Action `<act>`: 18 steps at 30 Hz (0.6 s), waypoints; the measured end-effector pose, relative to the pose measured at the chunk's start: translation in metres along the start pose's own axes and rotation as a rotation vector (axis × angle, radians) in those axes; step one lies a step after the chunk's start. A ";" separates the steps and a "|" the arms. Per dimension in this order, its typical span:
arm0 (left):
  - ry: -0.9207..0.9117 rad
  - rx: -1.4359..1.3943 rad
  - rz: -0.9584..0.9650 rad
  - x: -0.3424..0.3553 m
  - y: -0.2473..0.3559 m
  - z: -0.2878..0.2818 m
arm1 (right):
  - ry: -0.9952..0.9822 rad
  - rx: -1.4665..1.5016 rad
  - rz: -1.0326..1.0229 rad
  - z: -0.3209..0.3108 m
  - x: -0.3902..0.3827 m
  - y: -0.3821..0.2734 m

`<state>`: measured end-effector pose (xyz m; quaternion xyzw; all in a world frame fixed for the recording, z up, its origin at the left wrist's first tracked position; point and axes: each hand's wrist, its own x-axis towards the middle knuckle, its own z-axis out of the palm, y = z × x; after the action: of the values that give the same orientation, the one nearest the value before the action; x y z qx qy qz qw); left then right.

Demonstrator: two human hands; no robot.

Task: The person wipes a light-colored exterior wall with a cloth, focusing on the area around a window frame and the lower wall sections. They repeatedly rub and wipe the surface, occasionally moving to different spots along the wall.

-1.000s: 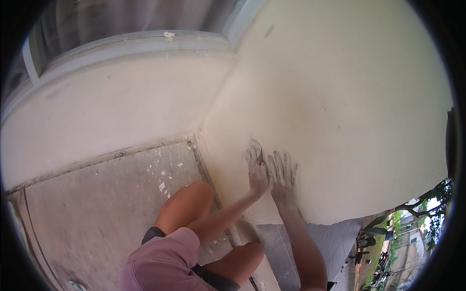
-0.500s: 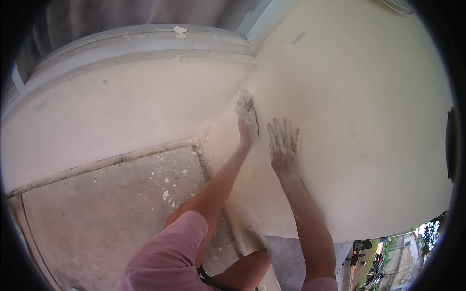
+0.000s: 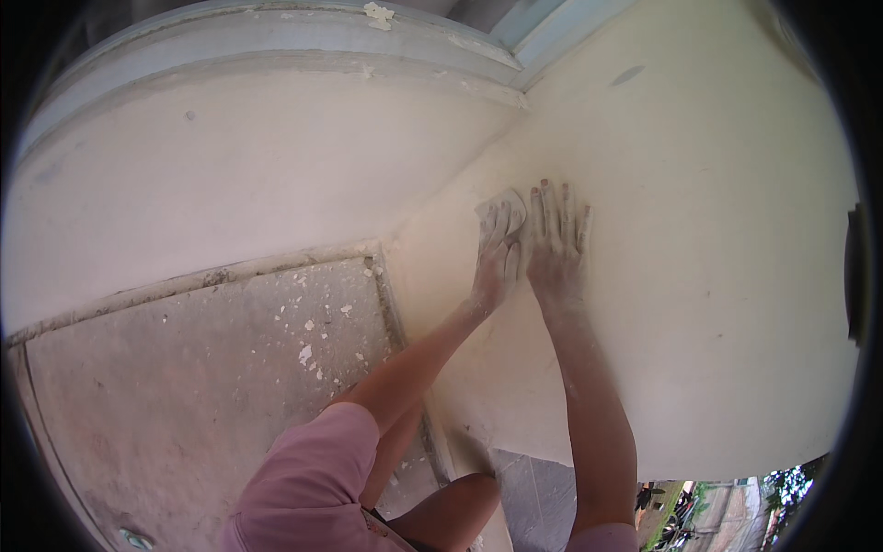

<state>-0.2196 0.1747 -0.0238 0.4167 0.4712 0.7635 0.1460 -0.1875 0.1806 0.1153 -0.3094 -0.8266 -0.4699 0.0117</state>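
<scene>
- Across the right, a cream wall point(image 3: 708, 276) meets a paler wall point(image 3: 258, 166) at left, below a window frame point(image 3: 248, 41).
- Near left, flakes point(image 3: 305, 353) dot a stained slab point(image 3: 202, 396).
- On the cream wall, the dusty left hand point(image 3: 495, 262), fingers nearly straight, presses a pale pad point(image 3: 517, 212), partly hiding it.
- Just right, the flat right hand point(image 3: 556, 253), fingers slightly spread, holds nothing visible.
- Near right, the outdoor strip point(image 3: 727, 506) is cut off, its details unclear.
</scene>
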 end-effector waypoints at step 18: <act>0.257 -0.142 -0.366 -0.030 -0.004 0.012 | -0.162 0.068 -0.236 -0.009 -0.068 -0.013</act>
<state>-0.1927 0.1651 -0.0400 0.2124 0.4989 0.8022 0.2499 -0.1414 0.1348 0.0889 -0.2463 -0.8710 -0.4132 -0.0997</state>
